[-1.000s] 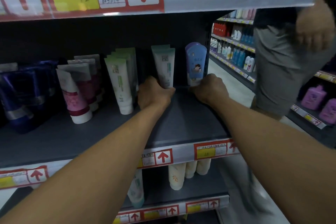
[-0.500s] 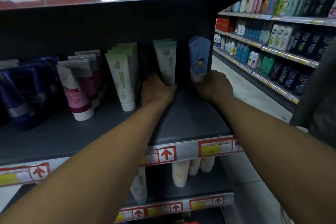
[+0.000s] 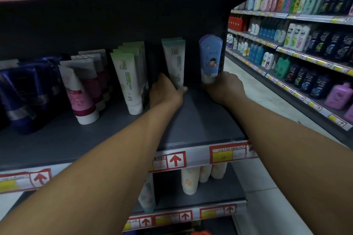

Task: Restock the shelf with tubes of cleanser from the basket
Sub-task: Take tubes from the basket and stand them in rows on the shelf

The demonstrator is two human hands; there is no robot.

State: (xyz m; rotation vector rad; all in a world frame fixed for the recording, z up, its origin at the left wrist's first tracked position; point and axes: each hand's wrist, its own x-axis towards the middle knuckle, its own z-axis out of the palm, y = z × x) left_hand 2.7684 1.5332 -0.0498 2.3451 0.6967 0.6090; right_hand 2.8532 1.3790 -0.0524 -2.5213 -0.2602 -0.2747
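While both arms reach deep into dark shelf (image 3: 200, 120), left hand (image 3: 164, 94) grips base of pale green tube (image 3: 174, 63), thumb in front, fingers behind; tube upright at rear. Right hand (image 3: 225, 88) curled round bottom of blue tube (image 3: 210, 57), upright beside shelf's right post. White-green tubes (image 3: 129, 78) just left of left hand; pink-banded tubes (image 3: 82, 93) and dark blue tubes (image 3: 21, 93) further left. Basket not visible.

Left hand (image 3: 165, 92) grips green tube (image 3: 174, 63); right hand (image 3: 225, 87) grips blue tube (image 3: 210, 59).
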